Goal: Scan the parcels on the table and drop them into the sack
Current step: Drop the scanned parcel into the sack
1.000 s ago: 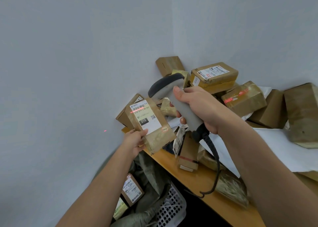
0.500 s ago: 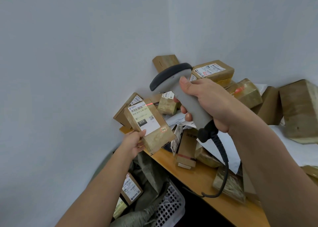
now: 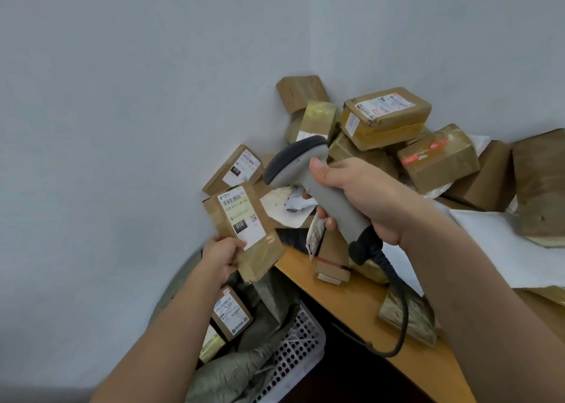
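Your left hand pinches the parcel at its lower corner, above the sack; probably light, stiff cardboard. Right hand grips the scanner.

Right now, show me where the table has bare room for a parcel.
Bare wood runs along the table's front edge, between the small upright box and the scanner cable. The corner pile and white sheet behind are crowded.
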`<move>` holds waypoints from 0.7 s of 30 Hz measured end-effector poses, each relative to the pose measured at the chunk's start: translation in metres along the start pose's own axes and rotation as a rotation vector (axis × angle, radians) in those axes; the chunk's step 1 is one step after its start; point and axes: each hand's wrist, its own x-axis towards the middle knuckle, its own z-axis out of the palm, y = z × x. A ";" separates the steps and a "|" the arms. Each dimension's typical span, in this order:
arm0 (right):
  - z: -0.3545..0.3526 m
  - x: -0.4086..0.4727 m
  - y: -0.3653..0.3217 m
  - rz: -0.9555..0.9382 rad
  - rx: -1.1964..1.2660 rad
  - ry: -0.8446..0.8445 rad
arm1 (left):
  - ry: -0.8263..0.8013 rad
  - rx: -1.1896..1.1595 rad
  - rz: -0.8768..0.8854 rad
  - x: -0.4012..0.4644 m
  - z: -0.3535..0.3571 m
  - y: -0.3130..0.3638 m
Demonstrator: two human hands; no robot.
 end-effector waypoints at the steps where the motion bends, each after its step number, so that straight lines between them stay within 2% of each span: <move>1: 0.004 0.008 0.010 0.021 -0.013 -0.010 | 0.050 0.018 -0.016 0.005 -0.008 -0.011; 6: 0.021 0.038 0.063 0.182 -0.024 -0.031 | 0.195 0.021 -0.221 0.023 -0.046 -0.085; 11: 0.033 0.078 0.110 0.309 -0.019 0.029 | 0.227 0.000 -0.413 0.064 -0.074 -0.148; 16: 0.036 0.101 0.151 0.326 -0.010 0.113 | 0.210 0.051 -0.432 0.118 -0.071 -0.180; 21: 0.026 0.104 0.177 0.298 0.003 0.166 | 0.183 0.057 -0.329 0.169 -0.054 -0.196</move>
